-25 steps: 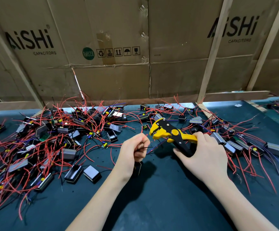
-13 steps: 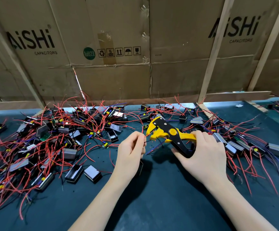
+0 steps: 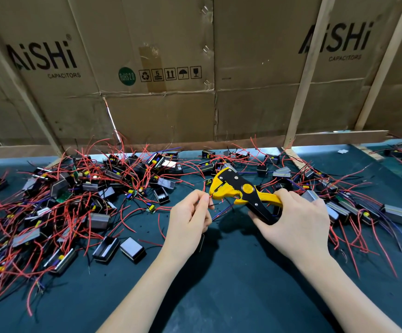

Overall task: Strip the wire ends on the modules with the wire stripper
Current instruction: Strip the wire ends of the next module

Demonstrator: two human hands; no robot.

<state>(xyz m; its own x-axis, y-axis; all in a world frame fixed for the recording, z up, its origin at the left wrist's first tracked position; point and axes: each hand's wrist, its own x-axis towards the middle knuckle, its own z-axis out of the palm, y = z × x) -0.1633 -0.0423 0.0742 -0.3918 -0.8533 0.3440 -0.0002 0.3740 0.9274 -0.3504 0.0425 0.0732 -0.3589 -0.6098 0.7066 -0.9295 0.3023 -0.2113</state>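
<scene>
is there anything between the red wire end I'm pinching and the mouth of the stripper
Nothing visible. The left hand pinches the red wire with its tip right at the open yellow mouth of the wire stripper, which the right hand grips.

Two hands [image 3: 190,217], one stripper [image 3: 240,191], perhaps fifty-odd modules [image 3: 131,249]

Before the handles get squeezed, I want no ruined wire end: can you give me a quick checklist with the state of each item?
1. Wire stripper held by its handles in the right hand: ok.
2. Red wire pinched in the left hand: ok.
3. Wire tip reaches the stripper's yellow head: ok, it meets the mouth.
4. Tip seated deep enough between the blades: cannot tell, too small to see.
5. Only one wire in the mouth: cannot tell; a dark wire runs just below it.
6. Module on this wire supported: cannot tell, mostly hidden under the left hand.
</scene>
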